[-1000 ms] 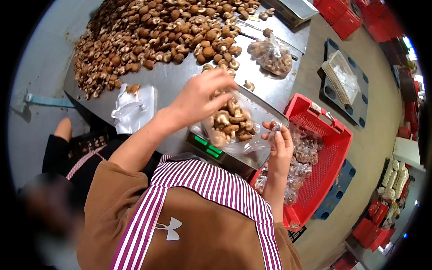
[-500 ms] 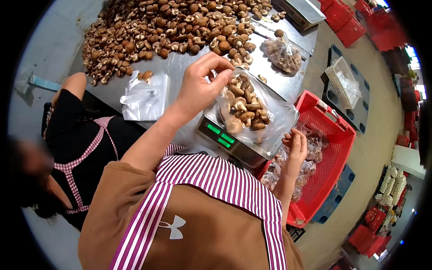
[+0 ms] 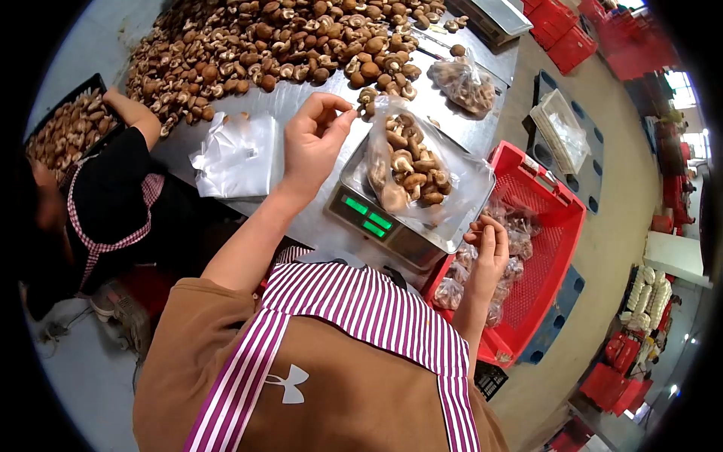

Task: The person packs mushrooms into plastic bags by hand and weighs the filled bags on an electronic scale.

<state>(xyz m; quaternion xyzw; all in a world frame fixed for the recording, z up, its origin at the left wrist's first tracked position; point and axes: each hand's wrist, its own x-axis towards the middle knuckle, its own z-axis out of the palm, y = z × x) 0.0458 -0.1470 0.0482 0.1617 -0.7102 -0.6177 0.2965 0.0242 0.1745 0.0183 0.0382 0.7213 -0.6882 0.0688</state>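
Observation:
A clear plastic bag of brown mushrooms [image 3: 414, 169] lies with its mouth spread on the metal pan of a digital scale [image 3: 399, 245], whose display glows green. My left hand [image 3: 316, 143] is just left of the bag, thumb and forefinger pinched together. A mushroom [image 3: 367, 98] sits at their tips; whether they grip it or something smaller, I cannot make out. My right hand [image 3: 489, 245] hovers by the scale's right corner, fingers loosely bent and apart, nothing visible in them. Below it, a red crate [image 3: 546, 264] holds several filled bags [image 3: 520, 242].
A large mushroom heap [image 3: 301, 45] covers the back of the steel table [image 3: 294, 105]. Flat plastic bags [image 3: 237, 162] lie left of the scale, and a filled bag [image 3: 463, 83] stands behind it. At left, a co-worker [image 3: 120, 181] reaches beside a black crate of mushrooms [image 3: 71, 128].
My left hand has drawn back leftward from the bag's opening. My right hand has barely moved. The co-worker has shifted, and the black crate of mushrooms has come into view.

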